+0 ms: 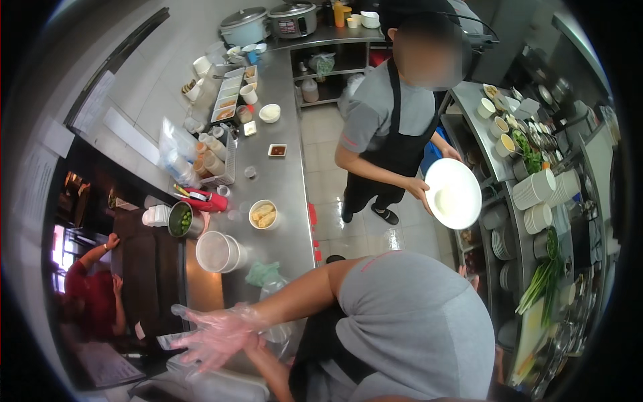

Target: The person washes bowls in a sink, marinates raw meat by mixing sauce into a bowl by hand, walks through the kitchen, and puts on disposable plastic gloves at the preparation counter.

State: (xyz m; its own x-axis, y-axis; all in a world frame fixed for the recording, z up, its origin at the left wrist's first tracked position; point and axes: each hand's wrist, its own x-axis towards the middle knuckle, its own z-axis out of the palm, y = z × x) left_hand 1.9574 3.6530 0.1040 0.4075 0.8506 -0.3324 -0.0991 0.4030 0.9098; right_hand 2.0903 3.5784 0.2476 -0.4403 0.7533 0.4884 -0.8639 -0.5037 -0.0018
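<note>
My right hand [216,334] reaches left over the near end of the steel counter [281,191], in a clear plastic glove, fingers spread and holding nothing. My left hand [255,344] is against the right wrist, on the cuff of the clear glove; its fingers are partly hidden. Crumpled clear plastic [284,329] lies beside my wrists, with a green plastic bag [262,273] above it. Stacked white tubs [218,252] stand nearby. Farther along are a bowl of pale yellow food [263,214] and a steel pot of green limes [184,221].
A co-worker in a black apron [392,130] stands across the aisle, holding a white plate [453,194]. Sauce bottles fill a basket [221,166]. Behind me, a shelving counter [487,151] bears bowls and green onions [541,290]. A person in red [90,296] is beyond the opening.
</note>
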